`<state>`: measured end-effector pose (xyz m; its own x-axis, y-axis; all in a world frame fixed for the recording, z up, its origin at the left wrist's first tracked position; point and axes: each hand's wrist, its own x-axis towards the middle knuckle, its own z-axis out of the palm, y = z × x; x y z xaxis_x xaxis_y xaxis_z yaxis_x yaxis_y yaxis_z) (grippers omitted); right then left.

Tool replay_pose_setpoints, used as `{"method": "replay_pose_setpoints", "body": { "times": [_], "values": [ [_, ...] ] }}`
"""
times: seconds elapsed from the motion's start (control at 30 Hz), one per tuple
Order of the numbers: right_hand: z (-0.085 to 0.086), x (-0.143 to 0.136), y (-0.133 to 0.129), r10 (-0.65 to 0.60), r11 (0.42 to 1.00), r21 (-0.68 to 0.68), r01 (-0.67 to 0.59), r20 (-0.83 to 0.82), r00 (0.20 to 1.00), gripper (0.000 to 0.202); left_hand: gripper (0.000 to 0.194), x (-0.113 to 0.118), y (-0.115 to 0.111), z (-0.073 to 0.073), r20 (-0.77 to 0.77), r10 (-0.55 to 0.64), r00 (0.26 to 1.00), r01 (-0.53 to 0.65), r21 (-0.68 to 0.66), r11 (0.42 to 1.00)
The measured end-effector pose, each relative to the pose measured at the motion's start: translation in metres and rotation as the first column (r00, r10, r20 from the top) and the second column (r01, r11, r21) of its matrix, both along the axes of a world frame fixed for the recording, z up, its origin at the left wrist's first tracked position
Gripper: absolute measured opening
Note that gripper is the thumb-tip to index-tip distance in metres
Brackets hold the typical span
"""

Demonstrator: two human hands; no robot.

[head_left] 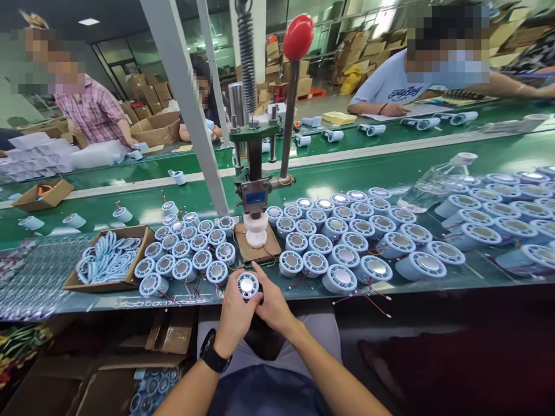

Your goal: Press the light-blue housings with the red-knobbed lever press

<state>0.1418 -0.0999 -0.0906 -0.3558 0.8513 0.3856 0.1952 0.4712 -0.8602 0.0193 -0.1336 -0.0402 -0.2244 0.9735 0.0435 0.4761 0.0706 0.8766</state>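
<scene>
Between my two hands, at the bench's near edge, is a light-blue round housing [248,285] with a silver disc in its slotted top. My left hand [236,315] wraps its left side, a black watch on that wrist. On the other side my right hand [273,303] curls its fingers round it. Just beyond stands a hand press [255,193] with a red-knobbed lever [299,37] and a white pressing head [256,231] over a brown board [243,245]. Similar housings [182,268] with thin wires stand left of the press, and more housings [342,277] to its right.
A cardboard box of light-blue rings [145,234] sits at the left. A clear plastic bottle [437,182] lies among the right-hand housings. A grey post [186,104] rises beside the press. Behind runs a green conveyor [364,156] with scattered units; several people work beyond it.
</scene>
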Motion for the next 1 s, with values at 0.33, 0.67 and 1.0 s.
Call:
{"method": "replay_pose_setpoints", "body": {
  "times": [0.33,0.67,1.0],
  "values": [
    [-0.010,-0.002,-0.002,-0.089,0.996,0.018,0.089,0.017,0.996,0.079,0.043,0.011,-0.005,-0.007,-0.052,0.080,0.995,-0.080,0.017,0.997],
    [0.012,0.017,0.004,0.090,0.994,0.037,-0.107,0.313,0.946,0.073,0.047,0.004,-0.006,-0.019,-0.051,-0.040,0.998,0.046,0.124,0.991],
    [0.320,0.074,0.106,-0.452,0.615,0.770,0.172,0.165,0.877,0.053,0.051,0.002,0.011,0.010,0.020,0.041,0.999,-0.043,0.103,0.994]
  ]
}}
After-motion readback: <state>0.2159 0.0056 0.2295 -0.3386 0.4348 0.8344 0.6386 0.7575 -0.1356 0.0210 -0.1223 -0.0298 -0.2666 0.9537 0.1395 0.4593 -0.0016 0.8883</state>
